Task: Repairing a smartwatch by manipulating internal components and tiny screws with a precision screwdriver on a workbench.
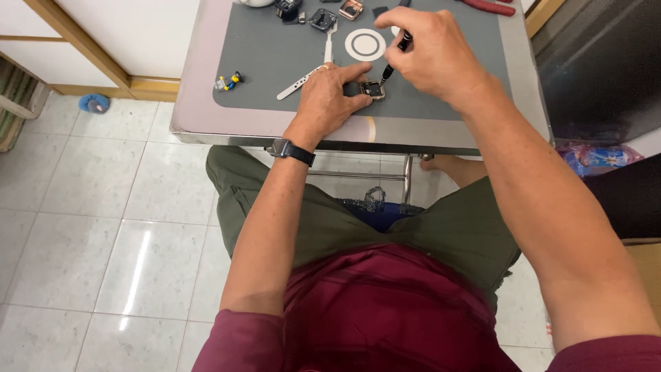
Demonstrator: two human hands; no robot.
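Sitting at a small metal worktop with a grey mat on it, above a pale tiled floor.

Lying far left on the mat: a tiny toy figure in blue and yellow, well apart from the work. Lying beside the left hand: a white watch strap, loose. Further back, near the mat's far edge: several small watch parts, a white ring-shaped disc, and a red-handled tool at the right.

Pinning down a small square watch case near the front edge of the mat, between the two hands. Looking light, rigid and fragile, with smooth faces likely to slip; best gripped by its sides, judging from the shape.

Left hand, a dark watch on its wrist, closing narrowly around the case, thumb and forefinger bracing its edges. Right hand curling shut on a slim dark screwdriver, tip angling down onto the case.
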